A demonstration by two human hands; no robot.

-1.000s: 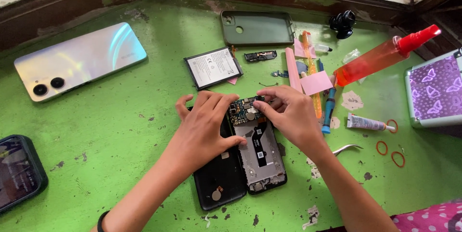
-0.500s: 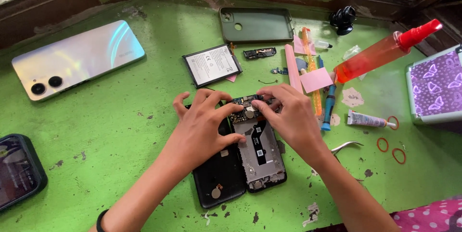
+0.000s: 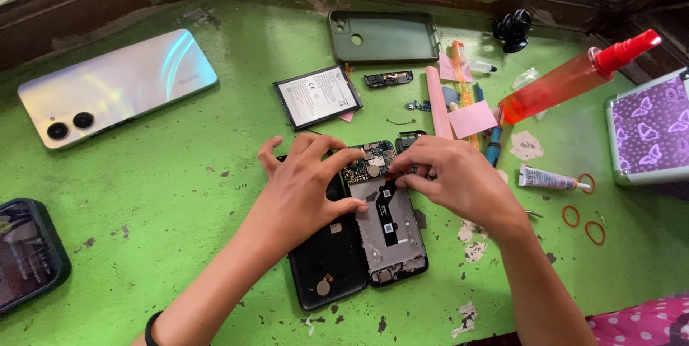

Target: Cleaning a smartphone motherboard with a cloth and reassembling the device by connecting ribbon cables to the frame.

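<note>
Up close on the green table [image 3: 179, 195], my left hand [image 3: 305, 192] presses flat over the opened phone [image 3: 384, 227], fingers spread, thumb on its metal plate, holding nothing but pinning the body where it lies, just beside its black back cover [image 3: 326, 260]. My right hand [image 3: 456, 181] pinches with thumb and fingertips at the circuit board [image 3: 367, 166] at the phone's top end; whether a part sits between them I cannot tell. Steady downward pressure from the left and a light, level touch from the right would likely serve this work best, so nothing thin bends. Beyond lie the battery [image 3: 317, 96], a green case [image 3: 382, 36] and a red spray bottle [image 3: 567, 80].
</note>
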